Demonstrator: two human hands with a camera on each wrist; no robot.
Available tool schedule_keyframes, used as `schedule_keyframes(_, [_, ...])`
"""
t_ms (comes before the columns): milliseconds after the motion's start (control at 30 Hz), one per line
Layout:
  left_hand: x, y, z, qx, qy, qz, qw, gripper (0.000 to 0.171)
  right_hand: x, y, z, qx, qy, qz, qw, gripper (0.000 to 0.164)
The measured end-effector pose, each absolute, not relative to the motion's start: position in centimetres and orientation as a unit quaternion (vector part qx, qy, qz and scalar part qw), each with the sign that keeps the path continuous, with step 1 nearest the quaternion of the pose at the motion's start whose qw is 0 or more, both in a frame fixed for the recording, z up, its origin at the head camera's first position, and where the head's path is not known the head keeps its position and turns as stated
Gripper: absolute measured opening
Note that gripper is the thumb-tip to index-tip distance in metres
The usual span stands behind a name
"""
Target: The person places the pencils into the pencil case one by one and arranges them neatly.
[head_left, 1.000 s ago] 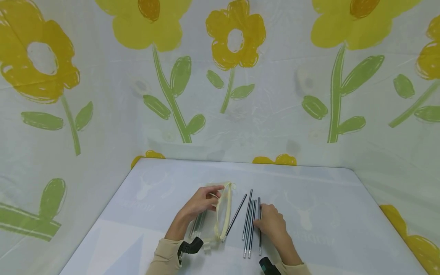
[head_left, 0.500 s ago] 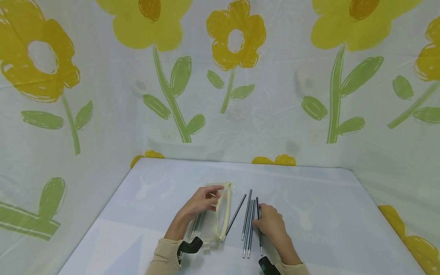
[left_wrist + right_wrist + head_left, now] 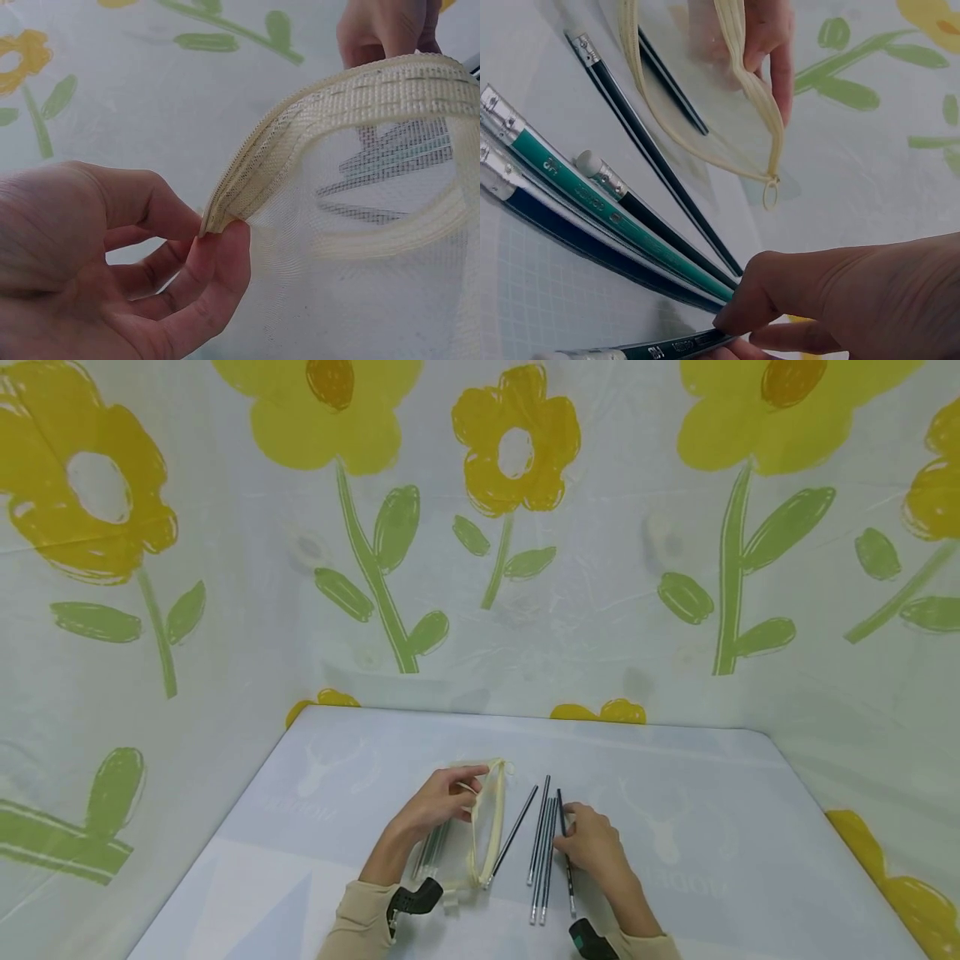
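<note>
My left hand (image 3: pixel 442 797) pinches the zipped edge of a cream mesh pouch (image 3: pixel 345 105) between thumb and fingertips, and the pouch's mouth gapes toward the right. Several pencils (image 3: pixel 433 852) show through the mesh beside that hand. My right hand (image 3: pixel 596 843) pinches a dark pencil (image 3: pixel 667 349) near its far end; its eraser end points toward me. Just left of it lie several green and dark blue pencils (image 3: pixel 540 868) side by side, with metal ferrules. The right thumb is right at their ends in the right wrist view.
One dark pencil (image 3: pixel 513 835) lies slanted against the pouch's mouth. A small whitish piece (image 3: pixel 451 902) is on the table near the left wrist. The white table (image 3: pixel 675 760) is bounded by flower-printed curtains (image 3: pixel 585 610) at the back and sides.
The pencil in my right hand has tilted, its far end swinging left toward the other pencils and its eraser end slightly right. My left hand and the pouch stay put.
</note>
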State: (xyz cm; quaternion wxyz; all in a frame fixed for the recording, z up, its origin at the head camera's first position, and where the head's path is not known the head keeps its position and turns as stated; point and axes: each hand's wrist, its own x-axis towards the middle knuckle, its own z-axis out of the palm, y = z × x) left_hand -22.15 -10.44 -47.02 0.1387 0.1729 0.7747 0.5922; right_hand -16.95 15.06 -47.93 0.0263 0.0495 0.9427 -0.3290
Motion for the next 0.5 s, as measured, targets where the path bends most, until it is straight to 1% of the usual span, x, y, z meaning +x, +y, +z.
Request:
schedule_keyframes(333, [-22.1, -10.5, -46.9, 0.179, 0.770, 0.596, 0.138, 0.052, -17.4, 16.4, -47.8, 0.052, 0.937, -0.345, 0.007, 0.059])
schedule_keyframes(500, [-22.0, -10.7, -46.8, 0.182, 0.770, 0.595, 0.137, 0.052, -17.5, 16.1, -47.7, 0.051, 0.935, -0.351, -0.001, 0.059])
